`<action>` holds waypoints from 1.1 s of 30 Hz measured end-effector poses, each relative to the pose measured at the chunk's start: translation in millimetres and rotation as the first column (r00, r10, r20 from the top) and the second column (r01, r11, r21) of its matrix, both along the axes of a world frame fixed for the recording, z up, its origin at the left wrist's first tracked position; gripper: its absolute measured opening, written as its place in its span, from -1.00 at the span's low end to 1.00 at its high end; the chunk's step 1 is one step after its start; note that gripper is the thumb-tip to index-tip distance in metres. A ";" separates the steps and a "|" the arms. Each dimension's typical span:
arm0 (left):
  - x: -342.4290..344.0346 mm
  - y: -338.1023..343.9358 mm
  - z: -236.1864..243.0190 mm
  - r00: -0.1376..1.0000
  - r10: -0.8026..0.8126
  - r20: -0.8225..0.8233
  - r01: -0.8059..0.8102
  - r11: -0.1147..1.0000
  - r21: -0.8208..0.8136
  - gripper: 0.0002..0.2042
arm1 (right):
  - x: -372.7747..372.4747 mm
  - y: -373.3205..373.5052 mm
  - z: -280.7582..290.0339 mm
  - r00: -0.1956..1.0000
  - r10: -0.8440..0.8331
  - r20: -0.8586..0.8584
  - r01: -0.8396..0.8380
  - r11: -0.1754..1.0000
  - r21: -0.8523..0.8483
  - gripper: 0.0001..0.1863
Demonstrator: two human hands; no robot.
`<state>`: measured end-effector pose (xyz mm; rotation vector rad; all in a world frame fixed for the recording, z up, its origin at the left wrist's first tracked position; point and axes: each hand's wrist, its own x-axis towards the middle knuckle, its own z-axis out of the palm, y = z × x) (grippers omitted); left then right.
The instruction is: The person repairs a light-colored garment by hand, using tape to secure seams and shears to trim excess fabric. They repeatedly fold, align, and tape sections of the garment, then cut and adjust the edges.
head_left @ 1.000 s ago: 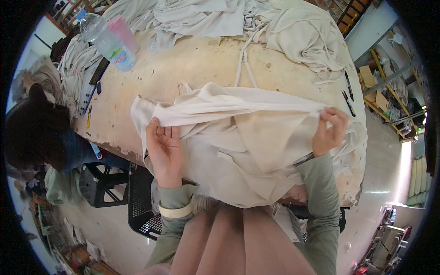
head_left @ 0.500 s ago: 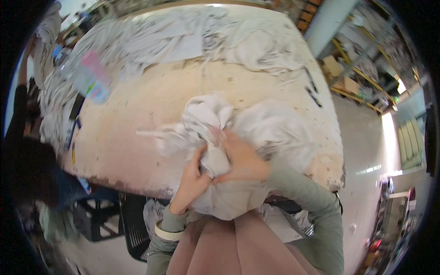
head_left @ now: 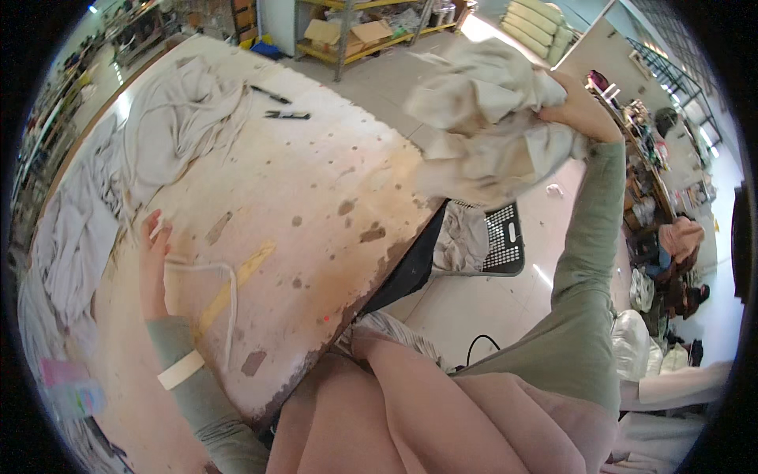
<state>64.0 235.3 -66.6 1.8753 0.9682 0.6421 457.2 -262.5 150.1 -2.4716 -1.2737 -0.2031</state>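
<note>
Swung cloth [head_left: 489,130] off the table [head_left: 312,178] and out over its right edge, gripped bunched in mid-air by the right hand [head_left: 580,107]. Held left hand [head_left: 154,249] above the table's left side with fingers half-curled; could not tell if pinching the white cord [head_left: 232,296] nearby. Judged cloth soft, light, limp, best held by gathered folds. Noted matte creases, blotchy tabletop, perforated black basket [head_left: 505,245].

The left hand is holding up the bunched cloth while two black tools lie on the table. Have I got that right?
Not quite: the right hand, not the left, is holding up the bunched cloth, as the head view shows. Two black tools do lie on the table.
</note>
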 end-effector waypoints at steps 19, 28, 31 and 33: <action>56.5 92.5 -55.2 0.866 0.433 -0.251 -0.214 0.773 0.597 -0.60 | -5.9 320.2 -232.1 0.938 0.334 -0.094 -0.298 0.915 0.272 -0.59; 53.0 107.4 -49.5 0.836 0.514 0.190 -0.548 0.778 0.308 -0.77 | -6.6 381.3 -259.9 0.970 0.200 -0.136 -0.082 0.802 0.591 -0.72; 58.2 101.6 -39.0 0.735 0.504 0.453 -0.634 0.748 0.197 -0.75 | 22.3 403.5 -261.4 0.991 0.043 -0.127 0.039 0.813 0.581 -0.73; 60.2 96.7 -23.2 0.631 0.441 0.638 -0.665 0.732 0.152 -0.74 | 32.5 411.4 -266.9 0.997 0.060 -0.047 -0.032 0.891 0.453 -0.75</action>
